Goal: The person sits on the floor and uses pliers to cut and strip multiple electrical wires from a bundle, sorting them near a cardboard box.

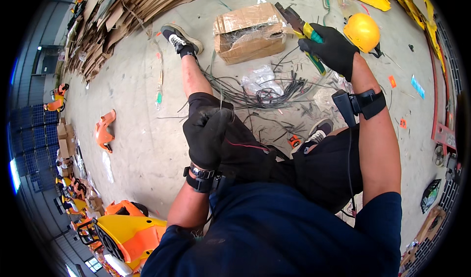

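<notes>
My right hand (332,49), in a black glove, is closed around the yellow-green handles of a pair of pliers (300,30), raised over the floor near a cardboard box (249,31). My left hand (205,132), also gloved in black, is clenched above my left thigh and pinches a thin wire that runs upward from the fist. A tangle of black wires (265,93) lies on the concrete between my legs. I am sitting with my left leg stretched out toward a black sneaker (180,40).
A yellow hard hat (362,30) lies by my right hand. Flattened cardboard (125,9) is piled at the top left. Orange and yellow machine parts (125,230) sit at the lower left, and an orange piece (104,130) lies on the floor.
</notes>
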A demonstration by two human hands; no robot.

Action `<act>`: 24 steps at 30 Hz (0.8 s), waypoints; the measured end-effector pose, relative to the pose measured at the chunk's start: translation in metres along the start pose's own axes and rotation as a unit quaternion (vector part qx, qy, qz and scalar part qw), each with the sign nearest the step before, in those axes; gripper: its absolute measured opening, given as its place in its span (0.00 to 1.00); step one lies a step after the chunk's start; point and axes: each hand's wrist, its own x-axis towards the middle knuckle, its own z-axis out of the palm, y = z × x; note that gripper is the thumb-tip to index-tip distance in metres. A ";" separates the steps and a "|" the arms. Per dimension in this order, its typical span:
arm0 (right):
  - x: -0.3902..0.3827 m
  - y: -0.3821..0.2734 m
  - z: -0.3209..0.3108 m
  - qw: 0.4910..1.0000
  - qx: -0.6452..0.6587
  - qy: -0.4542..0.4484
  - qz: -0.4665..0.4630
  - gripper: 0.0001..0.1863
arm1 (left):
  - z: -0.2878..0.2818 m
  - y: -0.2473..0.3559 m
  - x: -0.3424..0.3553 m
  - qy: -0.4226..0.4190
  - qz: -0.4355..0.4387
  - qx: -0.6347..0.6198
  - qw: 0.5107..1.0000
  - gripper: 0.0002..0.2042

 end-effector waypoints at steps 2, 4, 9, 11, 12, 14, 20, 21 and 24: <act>0.001 -0.004 0.006 0.998 -0.036 -0.042 -0.011 0.21 | -0.001 0.001 0.004 0.001 -0.001 0.010 1.000 0.07; -0.005 -0.015 0.013 0.994 -0.059 -0.074 -0.052 0.20 | 0.001 0.002 0.005 0.017 -0.037 -0.024 0.999 0.07; -0.028 -0.032 0.045 0.968 -0.148 -0.174 -0.101 0.19 | 0.005 0.004 0.008 0.031 -0.040 -0.052 0.997 0.06; -0.032 -0.040 0.055 0.958 -0.152 -0.219 -0.105 0.21 | 0.003 0.000 0.009 0.032 -0.039 -0.056 0.997 0.06; -0.032 -0.042 0.060 0.958 -0.147 -0.226 -0.098 0.21 | 0.003 0.003 0.009 0.036 -0.052 -0.053 0.997 0.06; -0.031 -0.042 0.067 0.962 -0.126 -0.225 -0.087 0.21 | 0.004 0.010 0.009 0.046 -0.077 -0.049 0.995 0.05; -0.028 -0.048 0.063 0.976 0.036 -0.190 -0.095 0.22 | -0.020 -0.007 0.025 0.055 0.331 0.293 0.895 0.11; -0.028 -0.050 0.063 0.976 0.060 -0.186 -0.099 0.22 | -0.023 -0.003 0.027 0.057 0.332 0.287 0.897 0.12; -0.035 -0.056 0.065 0.965 0.142 -0.202 -0.093 0.23 | -0.030 -0.005 0.031 0.063 0.354 0.289 0.887 0.15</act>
